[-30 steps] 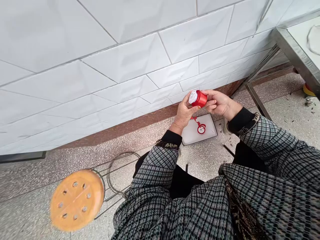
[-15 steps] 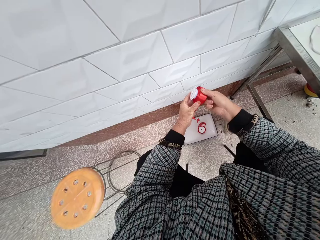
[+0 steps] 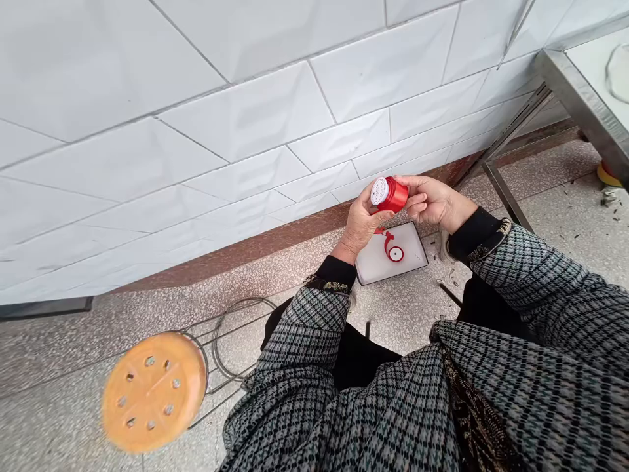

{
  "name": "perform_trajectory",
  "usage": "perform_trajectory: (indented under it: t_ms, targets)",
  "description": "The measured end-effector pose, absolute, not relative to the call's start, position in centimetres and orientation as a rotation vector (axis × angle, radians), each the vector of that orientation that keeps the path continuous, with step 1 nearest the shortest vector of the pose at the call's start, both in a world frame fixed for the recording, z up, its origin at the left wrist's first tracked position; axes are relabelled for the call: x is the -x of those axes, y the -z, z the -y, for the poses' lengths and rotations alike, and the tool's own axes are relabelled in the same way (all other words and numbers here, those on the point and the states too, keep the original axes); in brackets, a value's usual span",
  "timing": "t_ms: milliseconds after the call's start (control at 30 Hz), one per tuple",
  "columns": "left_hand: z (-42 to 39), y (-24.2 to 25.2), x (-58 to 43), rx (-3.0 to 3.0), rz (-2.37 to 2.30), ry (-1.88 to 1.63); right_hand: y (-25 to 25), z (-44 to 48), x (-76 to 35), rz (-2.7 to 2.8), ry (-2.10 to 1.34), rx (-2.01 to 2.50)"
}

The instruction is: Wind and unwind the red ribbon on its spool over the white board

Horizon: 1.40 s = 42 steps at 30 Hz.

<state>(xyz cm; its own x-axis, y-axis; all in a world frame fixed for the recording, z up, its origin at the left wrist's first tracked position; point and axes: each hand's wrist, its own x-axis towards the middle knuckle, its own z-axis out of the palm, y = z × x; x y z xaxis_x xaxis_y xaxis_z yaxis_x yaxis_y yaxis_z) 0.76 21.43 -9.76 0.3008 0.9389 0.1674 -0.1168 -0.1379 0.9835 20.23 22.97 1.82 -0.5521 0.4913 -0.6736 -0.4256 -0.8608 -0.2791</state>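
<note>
A spool of red ribbon [image 3: 394, 195] with a white labelled end is held up in front of the tiled wall. My left hand [image 3: 362, 219] is closed around its white end, thumb along the underside. Against the spool's other side rest the fingers of my right hand [image 3: 435, 200], pinched at the red ribbon. Below, a second, smaller roll of red ribbon [image 3: 395, 254] lies in a shallow white tray [image 3: 371, 267] with dark edges, some of its ribbon trailing loose toward my left hand.
An orange round stool [image 3: 154, 393] with holes and metal legs lies tipped over at the left. A metal-framed table [image 3: 580, 98] stands at the right. White wall tiles [image 3: 275, 118] rise ahead above a speckled floor [image 3: 246, 275] with scattered dark bits.
The spool has turned so that its white labelled end faces me more. Both hands stay on it, and the view has shifted slightly.
</note>
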Motion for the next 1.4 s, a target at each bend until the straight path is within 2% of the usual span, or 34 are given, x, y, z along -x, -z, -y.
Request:
perform_trajectory:
  t_ms: [367,633,800,1033,1400]
  targets:
    - [-21.0,9.6,-0.7,-1.269,-0.863,-1.169,-0.2,-23.2,-20.7,0.116,-2.426,0.945]
    - [-19.5,6.3,-2.4,-0.868,-0.975,-1.179,-0.8,-20.9,-17.8,0.526,-2.031,1.104]
    - [-19.2,6.0,-3.2,-0.834,-0.966,-1.169,-0.8,-21.2,-17.5,0.447,-1.853,1.196]
    - [-19.3,6.5,-3.1,-0.842,-0.951,-1.137,-2.2,-21.7,-18.0,0.227,-1.935,1.16]
    - [-18.0,6.1,-4.1,-0.703,-1.025,-1.1,-1.3,-22.0,-18.1,0.32,-1.848,1.151]
